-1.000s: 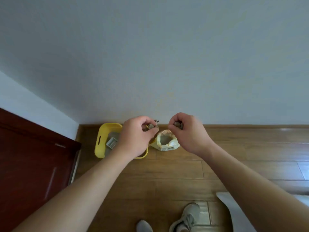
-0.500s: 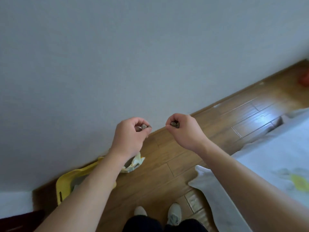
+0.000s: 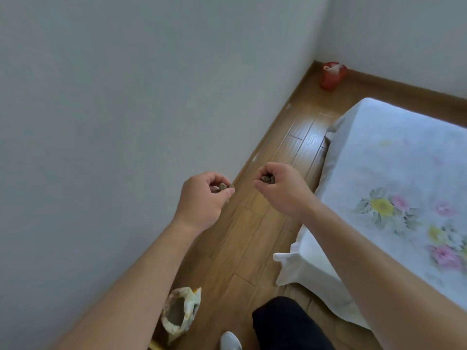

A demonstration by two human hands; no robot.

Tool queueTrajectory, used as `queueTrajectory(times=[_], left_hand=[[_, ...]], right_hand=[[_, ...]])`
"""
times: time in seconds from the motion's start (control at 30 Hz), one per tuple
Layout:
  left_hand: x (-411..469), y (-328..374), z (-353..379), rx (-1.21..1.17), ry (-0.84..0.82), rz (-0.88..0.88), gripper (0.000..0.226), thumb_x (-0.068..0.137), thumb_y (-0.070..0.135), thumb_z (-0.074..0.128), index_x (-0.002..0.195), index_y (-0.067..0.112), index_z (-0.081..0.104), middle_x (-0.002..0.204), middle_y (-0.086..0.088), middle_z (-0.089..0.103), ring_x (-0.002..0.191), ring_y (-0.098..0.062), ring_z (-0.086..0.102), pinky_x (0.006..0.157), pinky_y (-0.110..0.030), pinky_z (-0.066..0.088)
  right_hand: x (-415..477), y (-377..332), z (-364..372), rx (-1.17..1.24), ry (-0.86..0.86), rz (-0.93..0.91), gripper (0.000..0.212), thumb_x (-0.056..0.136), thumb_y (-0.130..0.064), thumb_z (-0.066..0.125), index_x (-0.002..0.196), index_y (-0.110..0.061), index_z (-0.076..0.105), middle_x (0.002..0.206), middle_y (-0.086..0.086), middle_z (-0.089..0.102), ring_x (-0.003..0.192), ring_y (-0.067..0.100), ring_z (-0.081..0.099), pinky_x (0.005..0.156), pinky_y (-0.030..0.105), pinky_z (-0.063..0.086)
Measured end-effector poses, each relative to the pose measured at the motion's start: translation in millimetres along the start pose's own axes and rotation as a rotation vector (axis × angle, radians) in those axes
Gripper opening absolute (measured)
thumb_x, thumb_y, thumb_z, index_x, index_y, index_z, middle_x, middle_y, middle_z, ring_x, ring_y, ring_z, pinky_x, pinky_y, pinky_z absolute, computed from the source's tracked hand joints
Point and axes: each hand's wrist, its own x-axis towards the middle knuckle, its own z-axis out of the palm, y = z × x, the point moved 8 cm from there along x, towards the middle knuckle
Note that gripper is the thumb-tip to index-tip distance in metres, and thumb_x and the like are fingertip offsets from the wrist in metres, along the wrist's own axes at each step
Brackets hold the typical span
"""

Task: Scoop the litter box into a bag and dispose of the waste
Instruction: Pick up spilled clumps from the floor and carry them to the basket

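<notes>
Right now my left hand (image 3: 202, 198) is curled closed around a few small brownish-grey clumps (image 3: 223, 186), pinched between thumb and fingertips. My right hand (image 3: 280, 188) is likewise closed on its own little cluster of clumps (image 3: 267, 179). Both hands are raised side by side, apart from each other, well beyond the bag (image 3: 180, 311). That bag sits open on the wooden floor (image 3: 242, 238) close to the wall (image 3: 113, 109), just under my left forearm, with grey litter showing inside its mouth. Far past the bag, in the corner of the room, stands a red bin (image 3: 332, 75) with a white liner. To the bag's right, across the floor, is a bed (image 3: 404, 173) with a floral sheet.
</notes>
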Motion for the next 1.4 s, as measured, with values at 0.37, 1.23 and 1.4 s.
queueTrajectory(times=[0.37, 1.23, 1.4], left_hand=[[179, 70, 98, 0.039, -0.191, 0.086, 0.011, 0.082, 0.016, 0.077, 0.078, 0.023, 0.069, 0.068, -0.008, 0.071, 0.069, -0.031, 0.068, 0.068, -0.044, 0.059], [609, 297, 313, 0.064, -0.482, 0.382, 0.018, 0.082, 0.012, 0.076, 0.076, 0.027, 0.069, 0.066, 0.001, 0.069, 0.061, -0.011, 0.065, 0.06, -0.02, 0.052], [677, 345, 387, 0.067, -0.472, 0.411, 0.013, 0.083, 0.014, 0.076, 0.078, 0.024, 0.07, 0.067, 0.001, 0.07, 0.062, -0.014, 0.067, 0.063, -0.025, 0.057]], right_hand=[[141, 63, -102, 0.09, 0.147, 0.122, 0.014, 0.09, -0.016, 0.064, 0.079, -0.024, 0.065, 0.073, -0.011, 0.061, 0.061, 0.005, 0.056, 0.053, 0.017, 0.044], [467, 161, -390, 0.117, 0.52, 0.341, 0.014, 0.088, -0.01, 0.063, 0.076, -0.016, 0.066, 0.065, -0.008, 0.058, 0.054, 0.001, 0.053, 0.05, 0.011, 0.044], [533, 203, -472, 0.104, 0.535, 0.342, 0.014, 0.089, -0.01, 0.062, 0.076, -0.014, 0.065, 0.066, -0.005, 0.058, 0.054, 0.003, 0.053, 0.048, 0.013, 0.044]])
